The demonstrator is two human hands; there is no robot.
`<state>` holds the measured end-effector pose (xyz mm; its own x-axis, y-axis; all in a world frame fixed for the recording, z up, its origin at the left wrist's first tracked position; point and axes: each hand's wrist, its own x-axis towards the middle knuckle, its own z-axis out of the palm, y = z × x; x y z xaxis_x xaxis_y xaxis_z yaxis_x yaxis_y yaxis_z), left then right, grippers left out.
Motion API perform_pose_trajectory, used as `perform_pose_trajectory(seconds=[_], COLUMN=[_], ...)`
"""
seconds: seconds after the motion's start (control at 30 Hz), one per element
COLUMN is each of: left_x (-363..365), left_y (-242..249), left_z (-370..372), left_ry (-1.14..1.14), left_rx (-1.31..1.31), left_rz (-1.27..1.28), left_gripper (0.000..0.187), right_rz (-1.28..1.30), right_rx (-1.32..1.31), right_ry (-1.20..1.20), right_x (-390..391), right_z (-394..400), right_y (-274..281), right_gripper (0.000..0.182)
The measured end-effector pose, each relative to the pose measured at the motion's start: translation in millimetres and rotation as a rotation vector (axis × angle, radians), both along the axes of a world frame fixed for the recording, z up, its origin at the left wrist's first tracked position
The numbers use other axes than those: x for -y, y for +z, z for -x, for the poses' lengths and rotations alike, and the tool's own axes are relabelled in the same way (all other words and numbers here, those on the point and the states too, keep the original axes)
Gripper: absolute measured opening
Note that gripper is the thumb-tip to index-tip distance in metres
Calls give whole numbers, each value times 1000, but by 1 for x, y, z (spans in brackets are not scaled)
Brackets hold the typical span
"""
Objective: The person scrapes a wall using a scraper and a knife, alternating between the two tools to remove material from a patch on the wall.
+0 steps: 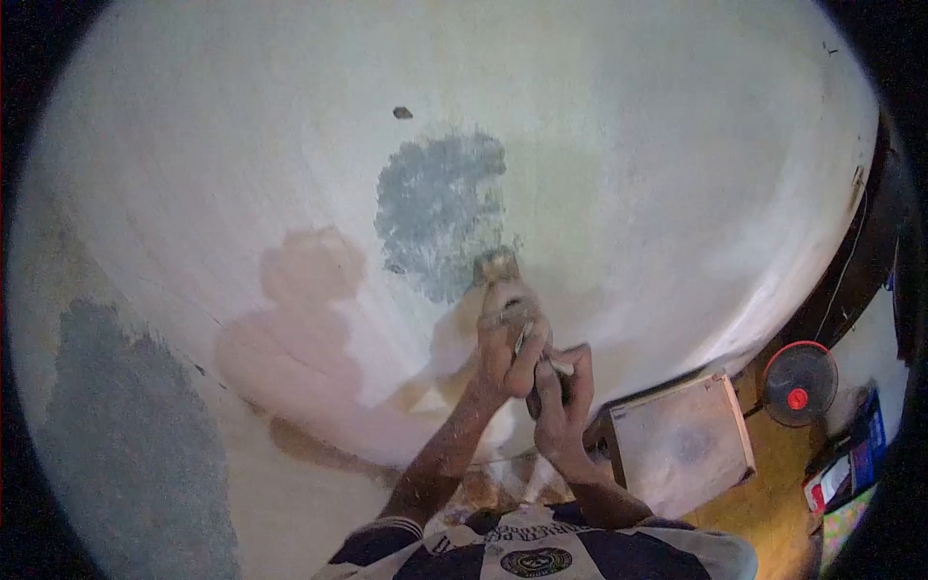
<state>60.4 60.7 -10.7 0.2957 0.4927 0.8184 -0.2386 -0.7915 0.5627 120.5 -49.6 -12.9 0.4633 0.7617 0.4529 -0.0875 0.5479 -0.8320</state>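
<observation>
My left hand (505, 353) is closed around a scraper (497, 263), close behind its flat blade. The blade lies at the pale wall (667, 193), on the lower right edge of a rough grey patch (435, 208) where the light coating is gone. Behind the left hand, my right hand (567, 391) is closed with bent fingers at the handle end. A dark end and a whitish bit show between the two hands, though I cannot tell exactly what the right fingers grip. Motion blurs the scraper and the knuckles.
A small dark hole (402, 113) marks the wall above the patch. Lower left is a larger grey area (135, 435). To my right stand a box-like piece with a pale top (681, 445) and a round fan (800, 384). Blue and red items (851, 464) lie beyond.
</observation>
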Motion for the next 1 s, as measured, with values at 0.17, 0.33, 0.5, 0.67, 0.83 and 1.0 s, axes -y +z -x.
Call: perform_pose_trajectory(seconds=[0.17, 0.33, 0.5, 0.67, 0.83, 1.0], left_x=[17, 0, 11, 16, 5, 5], left_y=[20, 29, 22, 36, 17, 19], left_z=[0, 0, -4, 6, 2, 2], left_ry=[-67, 54, -13, 2, 14, -42], left_rx=[74, -16, 57, -79, -60, 11], left_rz=[157, -103, 120, 76, 32, 52], left_gripper=[14, 15, 18, 20, 19, 18], right_rz=[-7, -20, 14, 23, 92, 53], right_rx=[-32, -26, -11, -110, -131, -60], right_ry=[-22, -29, -30, 40, 56, 48], right_x=[4, -6, -4, 9, 16, 0], right_z=[9, 1, 2, 6, 5, 0], right_y=[0, 7, 9, 15, 14, 16], right_gripper=[10, 9, 9, 15, 12, 9])
